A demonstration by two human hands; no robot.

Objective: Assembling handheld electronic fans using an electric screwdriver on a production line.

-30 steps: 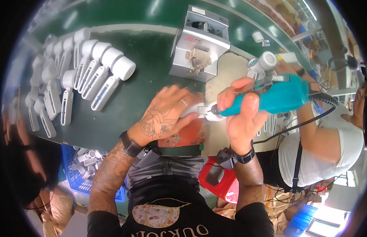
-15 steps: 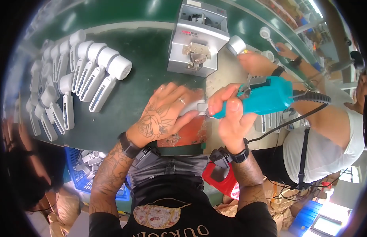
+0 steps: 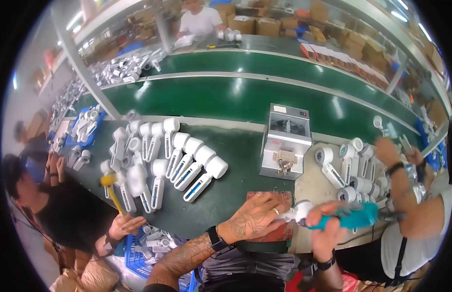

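Observation:
My left hand (image 3: 255, 219) lies over the red mat (image 3: 284, 195), its fingers closed on a white plastic part with a rounded head (image 3: 301, 209). My right hand (image 3: 328, 234) is wrapped round a teal electric screwdriver (image 3: 354, 217), held nearly level, its front end against or close to that part. Motion blur and my fingers hide the exact contact. Left of my hands, several white devices with cylindrical heads and slotted handles (image 3: 204, 163) lie in rows on the green table (image 3: 226, 204).
A grey machine (image 3: 286, 141) stands beyond the mat. At left, a co-worker's hand (image 3: 124, 227) holds a yellow hammer (image 3: 109, 181); below is a blue basket (image 3: 138, 263) of parts. More devices (image 3: 328, 165) lie at right beside another co-worker's arm (image 3: 406, 190).
The view has tilted up and swung left, so hands and machine sit lower and farther right. The co-worker with the hammer has come into view. My grip on part and screwdriver stays.

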